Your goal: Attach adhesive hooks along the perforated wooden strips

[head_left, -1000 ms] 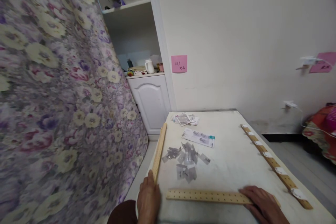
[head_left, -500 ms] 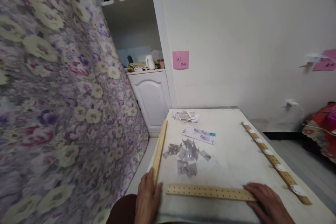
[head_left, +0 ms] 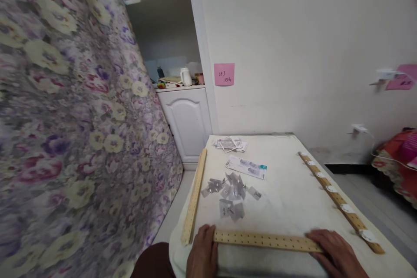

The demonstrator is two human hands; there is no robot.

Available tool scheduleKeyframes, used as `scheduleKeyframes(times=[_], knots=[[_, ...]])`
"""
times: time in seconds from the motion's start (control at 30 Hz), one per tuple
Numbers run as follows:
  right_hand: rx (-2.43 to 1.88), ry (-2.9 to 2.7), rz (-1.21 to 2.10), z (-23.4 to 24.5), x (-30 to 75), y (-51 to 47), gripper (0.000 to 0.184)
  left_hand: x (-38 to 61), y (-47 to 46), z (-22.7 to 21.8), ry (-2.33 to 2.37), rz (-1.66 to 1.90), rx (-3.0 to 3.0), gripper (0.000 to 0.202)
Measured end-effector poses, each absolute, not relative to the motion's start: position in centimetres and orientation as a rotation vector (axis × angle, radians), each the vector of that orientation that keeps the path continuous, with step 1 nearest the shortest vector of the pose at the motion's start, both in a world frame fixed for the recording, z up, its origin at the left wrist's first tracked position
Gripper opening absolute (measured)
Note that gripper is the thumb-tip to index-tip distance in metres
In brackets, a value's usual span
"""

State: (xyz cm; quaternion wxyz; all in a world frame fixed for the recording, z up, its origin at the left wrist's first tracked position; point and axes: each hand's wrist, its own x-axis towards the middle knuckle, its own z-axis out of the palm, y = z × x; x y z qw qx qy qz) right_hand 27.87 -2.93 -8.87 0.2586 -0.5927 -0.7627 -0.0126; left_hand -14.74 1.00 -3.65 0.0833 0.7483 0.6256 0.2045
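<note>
Along the table's near edge lies a perforated wooden strip (head_left: 263,240), with rows of small holes. My left hand (head_left: 202,252) is closed at its left end, fingers over the tip. At the right end, my right hand (head_left: 337,252) has its fingers closed over the wood. A second perforated strip (head_left: 194,197) runs along the table's left side, touched by neither hand. On the right side lies a strip with white round pieces (head_left: 340,203) set along it. Several small clear bags with metal bits (head_left: 234,189) are heaped mid-table.
A blister card (head_left: 246,167) lies behind the bags, and more flat packaging (head_left: 230,143) sits at the far left corner. A floral curtain (head_left: 81,130) hangs left of the table. A white cabinet (head_left: 186,124) and a wall with a pink note (head_left: 224,74) stand behind.
My left hand has left the left-side strip and moved right to the near strip's left end. The near strip has shifted slightly right. My right hand stays on its right end.
</note>
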Motion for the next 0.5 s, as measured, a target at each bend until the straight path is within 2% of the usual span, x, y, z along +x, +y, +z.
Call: scheduleKeyframes(times=[0.2, 0.3, 0.5], knots=[[-1.593, -1.963, 0.067, -6.6, 27.1, -3.0, 0.039, -15.0, 1.4, -3.1, 1.810, 0.623, 2.164, 0.037], [-1.560, -1.871, 0.230, -4.1, 24.5, -1.5, 0.027, -15.2, 1.5, -3.1, 1.773, 0.625, 2.128, 0.036], [-1.448, -2.000, 0.502, -1.1, 15.4, 3.8, 0.021, -15.7, 1.5, -3.4, 1.759, 0.642, 2.116, 0.034]])
